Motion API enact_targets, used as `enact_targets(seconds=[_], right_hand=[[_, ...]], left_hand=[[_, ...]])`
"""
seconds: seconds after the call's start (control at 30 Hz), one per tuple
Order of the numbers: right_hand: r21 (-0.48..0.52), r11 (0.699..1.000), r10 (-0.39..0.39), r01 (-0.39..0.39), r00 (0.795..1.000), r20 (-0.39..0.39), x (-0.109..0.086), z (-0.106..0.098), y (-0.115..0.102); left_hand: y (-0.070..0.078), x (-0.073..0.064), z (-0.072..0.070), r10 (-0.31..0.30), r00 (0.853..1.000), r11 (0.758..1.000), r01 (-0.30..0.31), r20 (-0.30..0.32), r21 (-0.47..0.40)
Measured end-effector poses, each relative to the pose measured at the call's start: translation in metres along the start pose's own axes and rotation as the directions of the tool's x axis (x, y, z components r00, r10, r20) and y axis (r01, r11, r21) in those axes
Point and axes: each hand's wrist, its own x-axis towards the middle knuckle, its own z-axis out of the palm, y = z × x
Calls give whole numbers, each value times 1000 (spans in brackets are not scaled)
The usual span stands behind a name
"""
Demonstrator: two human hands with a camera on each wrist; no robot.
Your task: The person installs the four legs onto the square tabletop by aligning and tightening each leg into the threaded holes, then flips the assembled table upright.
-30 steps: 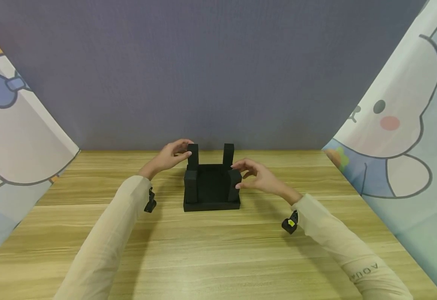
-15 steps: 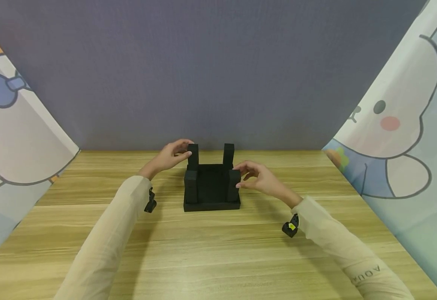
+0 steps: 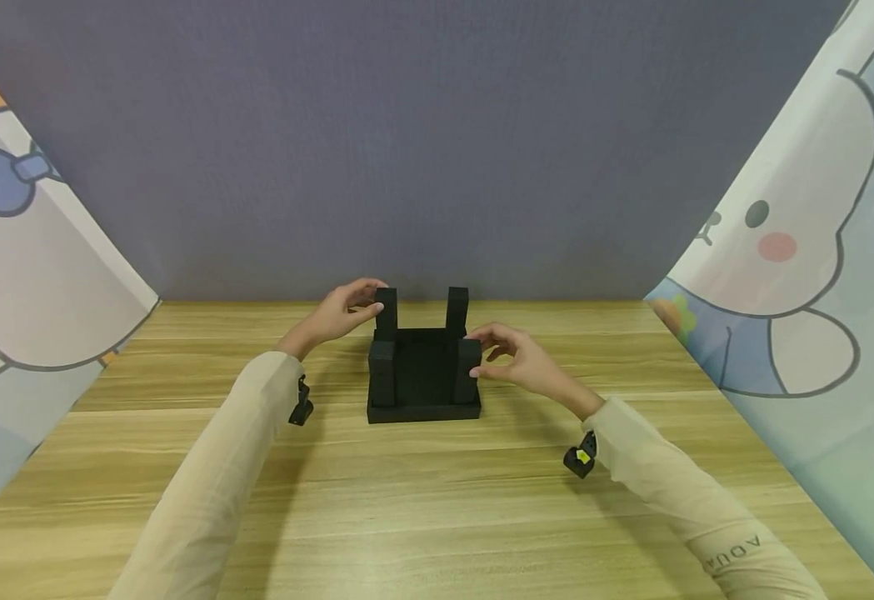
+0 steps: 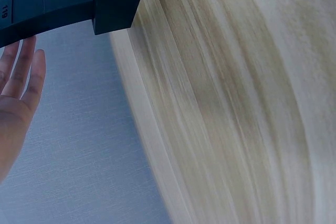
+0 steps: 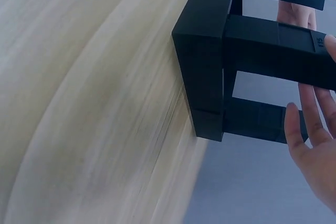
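A black square base [image 3: 423, 412] lies on the table with a black post rising at each corner. My left hand [image 3: 339, 312] pinches the top of the back left post [image 3: 387, 312], thumb on the near side. At the front right post [image 3: 468, 371], my right hand [image 3: 515, 358] grips near the top between thumb and fingers. The left wrist view shows a post marked 119 [image 4: 47, 6] with fingertips against its edge. In the right wrist view, a post marked 115 [image 5: 283, 51] stands on the base, with the right fingers [image 5: 312, 119] behind it.
The wood-grain table [image 3: 437, 508] spreads out in front of the base. A grey-blue panel [image 3: 422, 150] rises behind it, and cartoon-printed sheets slope at the left [image 3: 39, 267] and right [image 3: 804, 275].
The front right post, tilted outward to the right a second ago, now stands straighter, and the right hand gripping it has shifted slightly. My left hand has stayed in place.
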Motion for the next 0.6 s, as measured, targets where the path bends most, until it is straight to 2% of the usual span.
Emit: enact_targets(seconds=[0.1,0.33,0.43,0.6], right_hand=[[-7,1000,27,-27,1000,-5,-2,1,-16],[-31,1000,-1,-2,996,-91,-3,7,-25],[-42,999,24,-29,993,-117,-6,9,-38],[-67,995,59,-69,989,-136,-7,11,-45]], left_hand=[[0,0,0,-6,1000,1000,6,5,-1],[0,0,0,-7,1000,1000,7,-8,-4],[0,0,0,-4,1000,1000,4,-4,-3],[2,-1,0,-2,1000,1000,2,2,-6]])
